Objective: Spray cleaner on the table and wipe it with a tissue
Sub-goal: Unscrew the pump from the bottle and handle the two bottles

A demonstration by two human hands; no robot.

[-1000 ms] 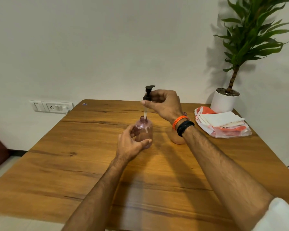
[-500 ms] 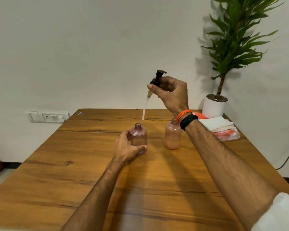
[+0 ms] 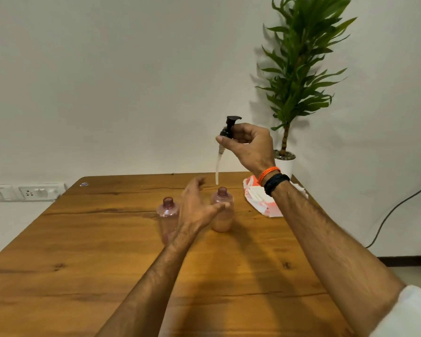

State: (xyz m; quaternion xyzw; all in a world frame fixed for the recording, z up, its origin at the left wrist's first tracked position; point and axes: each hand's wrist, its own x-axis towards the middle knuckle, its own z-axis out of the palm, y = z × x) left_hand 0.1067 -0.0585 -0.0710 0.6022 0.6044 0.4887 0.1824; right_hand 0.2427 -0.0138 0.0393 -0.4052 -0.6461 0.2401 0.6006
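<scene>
Pump (image 3: pixel 229 128): black dispenser head with a white dip tube (image 3: pixel 218 166) hanging down, curved a little. Right hand (image 3: pixel 249 147) pinches it at the collar, fingers curled round it, raised well above the surface (image 3: pixel 83 251). Tube tip hangs just above and slightly left of the right bottle's neck, not in it.

Bottles: two small pink translucent ones, both uncapped, upright on the surface. Left bottle (image 3: pixel 167 215) looks empty, clear pink. Right bottle (image 3: pixel 223 212) holds pale orange liquid in the lower part. They stand near each other, not touching.

Left hand (image 3: pixel 197 207) is open, fingers spread and relaxed, holding nothing. It sits between the bottles in view, thumb overlapping the right bottle's shoulder; can't tell if it touches. Wrist covers part of the left bottle's lower side.

Tissue pack (image 3: pixel 260 200): white tissues in a red-white wrapper, far right of the surface, partly behind the right wrist with its orange and black bands (image 3: pixel 274 180).

Vs 0.5 s ago: left hand was wrapped round the empty bottle; now it has let go and moved right toward the filled one. Empty bottle stays put, upright. Right hand keeps the same grip on the pump, and the tube tip now sits over the filled bottle instead of behind the empty one. Camera tilted up; more wall and plant (image 3: pixel 299 69) visible.

Socket plate (image 3: pixel 27 192) on the wall at left, cable (image 3: pixel 399 207) at right.
</scene>
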